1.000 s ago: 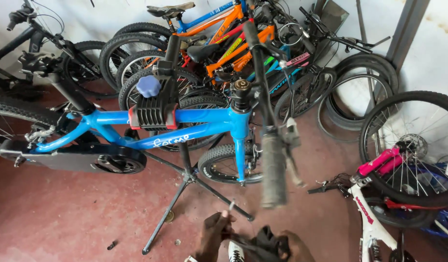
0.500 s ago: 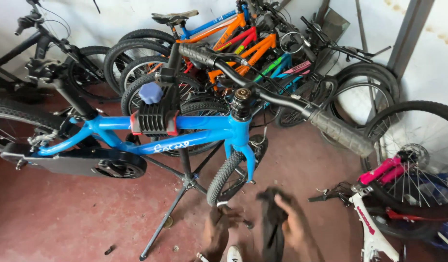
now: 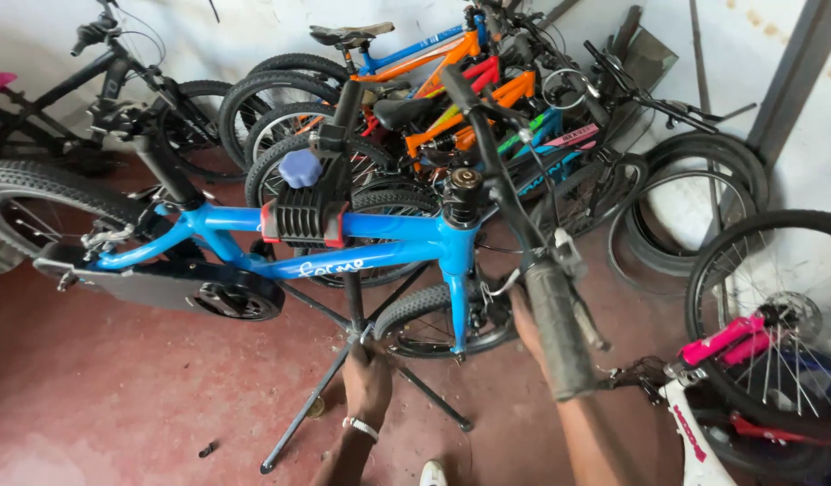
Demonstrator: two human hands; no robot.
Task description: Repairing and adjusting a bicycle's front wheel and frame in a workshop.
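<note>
A blue bicycle frame (image 3: 388, 236) hangs in the black and red clamp (image 3: 303, 219) of a black repair stand (image 3: 350, 297). My left hand (image 3: 368, 380), with a watch on its wrist, curls around the stand where the tripod legs meet. My right hand (image 3: 526, 326) reaches toward the small front wheel (image 3: 429, 319) and fork. The grey handlebar grip (image 3: 559, 335) in the foreground hides its fingers. The bars are turned so the grip points toward me.
Several bicycles (image 3: 451, 81) lean against the back wall. Loose tyres (image 3: 694, 193) stand at the right. A white and pink bicycle (image 3: 730, 360) lies at lower right. The rear wheel (image 3: 46, 202) of the blue bike is at far left. A stand leg (image 3: 294, 432) spreads over the red floor.
Both hands have risen from the bottom edge, where they held something black. The left now grips the stand, and the right is by the fork. The handlebar has swung toward me.
</note>
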